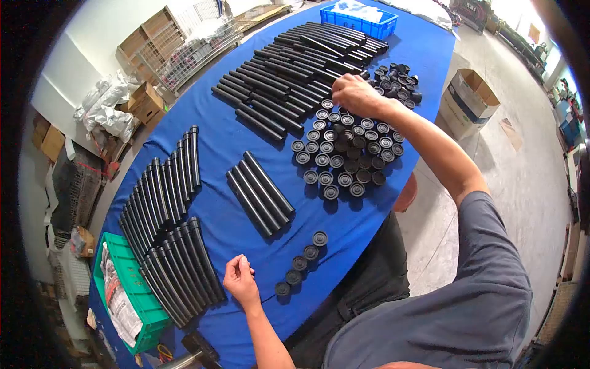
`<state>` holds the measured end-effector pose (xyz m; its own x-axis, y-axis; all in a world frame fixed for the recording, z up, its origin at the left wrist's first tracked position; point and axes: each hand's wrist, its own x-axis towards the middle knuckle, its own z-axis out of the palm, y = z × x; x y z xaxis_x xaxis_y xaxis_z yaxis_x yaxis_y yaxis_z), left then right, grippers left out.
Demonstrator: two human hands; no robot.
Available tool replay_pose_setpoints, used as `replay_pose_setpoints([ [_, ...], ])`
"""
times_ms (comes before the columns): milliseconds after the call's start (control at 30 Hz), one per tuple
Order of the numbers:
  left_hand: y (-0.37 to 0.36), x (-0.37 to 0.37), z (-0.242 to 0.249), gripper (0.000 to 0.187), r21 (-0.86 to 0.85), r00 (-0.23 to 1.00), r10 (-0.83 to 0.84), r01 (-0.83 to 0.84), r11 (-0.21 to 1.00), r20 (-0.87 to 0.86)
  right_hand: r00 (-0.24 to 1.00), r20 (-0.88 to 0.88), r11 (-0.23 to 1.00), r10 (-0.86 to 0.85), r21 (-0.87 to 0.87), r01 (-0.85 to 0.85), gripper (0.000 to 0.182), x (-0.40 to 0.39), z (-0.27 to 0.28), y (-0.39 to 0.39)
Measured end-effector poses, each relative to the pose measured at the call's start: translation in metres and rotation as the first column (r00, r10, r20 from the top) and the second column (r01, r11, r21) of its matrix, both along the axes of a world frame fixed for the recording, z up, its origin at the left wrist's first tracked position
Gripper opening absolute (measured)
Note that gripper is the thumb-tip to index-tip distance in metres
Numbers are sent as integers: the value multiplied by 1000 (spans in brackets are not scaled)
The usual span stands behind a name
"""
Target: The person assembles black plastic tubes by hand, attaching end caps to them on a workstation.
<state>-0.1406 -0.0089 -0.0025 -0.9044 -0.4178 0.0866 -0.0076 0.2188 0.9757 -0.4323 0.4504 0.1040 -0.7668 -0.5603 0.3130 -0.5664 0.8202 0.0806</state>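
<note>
My right hand (357,96) is stretched out over the far part of the table, between the black tubes (270,83) and the round black caps (332,144). Its fingers are bent downward and closed; whatever is in them is hidden. Beyond it lie several black fittings (399,80). Low over the near part of the cloth, my left hand (241,281) has curled fingers with nothing visible in them. To its right runs a slanting row of loose black caps (299,263). Several separate tubes (260,194) lie side by side above it. Left of that hand are capped tubes (184,270).
The blue cloth (212,144) covers a long table. A green crate (132,286) with paper in it stands at the left edge, and a blue crate (362,21) at the far end. On the floor to the right is an open cardboard box (470,104). More capped tubes (161,187) lie left.
</note>
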Motion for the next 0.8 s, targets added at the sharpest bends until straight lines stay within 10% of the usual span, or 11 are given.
replay_pose_setpoints([
  [800, 4, 0, 4, 13, -4, 1000, -4, 4, 1000, -7, 981, 168, 994, 96, 37, -103, 14, -2, -39, -2],
])
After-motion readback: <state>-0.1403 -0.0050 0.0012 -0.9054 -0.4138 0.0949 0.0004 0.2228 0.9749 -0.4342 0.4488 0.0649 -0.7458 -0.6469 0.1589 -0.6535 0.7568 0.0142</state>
